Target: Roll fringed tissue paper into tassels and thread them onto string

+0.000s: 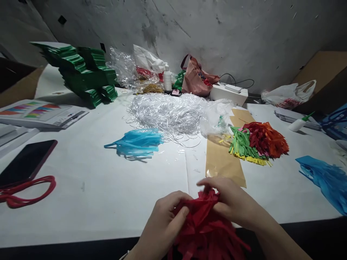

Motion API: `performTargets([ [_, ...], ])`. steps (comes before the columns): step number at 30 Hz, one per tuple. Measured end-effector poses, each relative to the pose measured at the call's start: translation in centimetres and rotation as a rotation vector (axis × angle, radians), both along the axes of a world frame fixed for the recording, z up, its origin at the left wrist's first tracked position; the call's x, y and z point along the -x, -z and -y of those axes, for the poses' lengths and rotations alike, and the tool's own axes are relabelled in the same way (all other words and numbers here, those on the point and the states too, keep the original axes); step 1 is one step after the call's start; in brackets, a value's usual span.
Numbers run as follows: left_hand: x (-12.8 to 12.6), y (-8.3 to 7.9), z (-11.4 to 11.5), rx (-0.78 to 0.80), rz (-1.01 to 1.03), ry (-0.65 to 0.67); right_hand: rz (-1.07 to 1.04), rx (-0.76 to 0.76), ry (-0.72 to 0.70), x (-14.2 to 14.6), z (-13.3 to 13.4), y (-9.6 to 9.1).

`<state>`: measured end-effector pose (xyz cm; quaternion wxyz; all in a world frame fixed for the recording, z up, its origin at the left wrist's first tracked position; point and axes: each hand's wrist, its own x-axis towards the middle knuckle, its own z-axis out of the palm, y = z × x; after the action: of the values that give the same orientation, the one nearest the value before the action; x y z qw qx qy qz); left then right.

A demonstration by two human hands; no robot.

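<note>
A bunch of red tissue paper fringe (204, 227) hangs at the front edge of the table, its cut strips drooping downward. My left hand (169, 220) pinches its upper left part between thumb and fingers. On the upper right side, my right hand (230, 202) is closed on the gathered red paper, with its index finger raised over the top. Some of the right fingertips are hidden behind the paper. Farther back on the white table lies a light blue paper tassel (139, 141) with a twisted end pointing left.
White cord (168, 112) lies heaped mid-table. Green, red and orange fringes (257, 142) rest right, near brown paper (223, 159). Blue fringe (329, 180) sits at the right edge. A phone (27, 160) with red cord (32, 195) is left. A glue bottle (299, 123) lies far right.
</note>
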<state>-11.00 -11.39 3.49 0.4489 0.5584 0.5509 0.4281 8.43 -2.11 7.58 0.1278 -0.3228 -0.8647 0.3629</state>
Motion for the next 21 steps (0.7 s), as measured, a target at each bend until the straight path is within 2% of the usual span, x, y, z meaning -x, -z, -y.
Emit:
performTargets([
  [4, 0.1, 0.8, -0.4, 0.123, 0.152, -0.073, -0.259, -0.316, -0.149, -0.4, 0.0, 1.7],
  [6, 0.2, 1.4, -0.5, 0.167, 0.198, -0.092, -0.361, -0.392, -0.201, -0.5, -0.1, 2.4],
  [7, 0.3, 1.7, -0.5, 0.183, 0.211, -0.099, -0.408, -0.38, -0.203, -0.5, -0.1, 2.7],
  [11, 0.8, 2.6, -0.5, 0.248, 0.251, -0.15, -0.569, -0.088, -0.072, -0.7, -0.3, 3.2],
  [15, 1.6, 3.1, -0.4, 0.289, 0.252, -0.237, -0.714, 0.221, 0.163, -0.8, -0.2, 3.5],
  [18, 2.3, 3.3, -0.1, 0.293, 0.216, -0.318, -0.755, 0.353, 0.356, -0.8, -0.4, 3.7],
  [21, 3.3, 3.4, 0.4, 0.311, 0.187, -0.391, -0.842, 0.398, 0.552, -0.9, -1.3, 3.8],
])
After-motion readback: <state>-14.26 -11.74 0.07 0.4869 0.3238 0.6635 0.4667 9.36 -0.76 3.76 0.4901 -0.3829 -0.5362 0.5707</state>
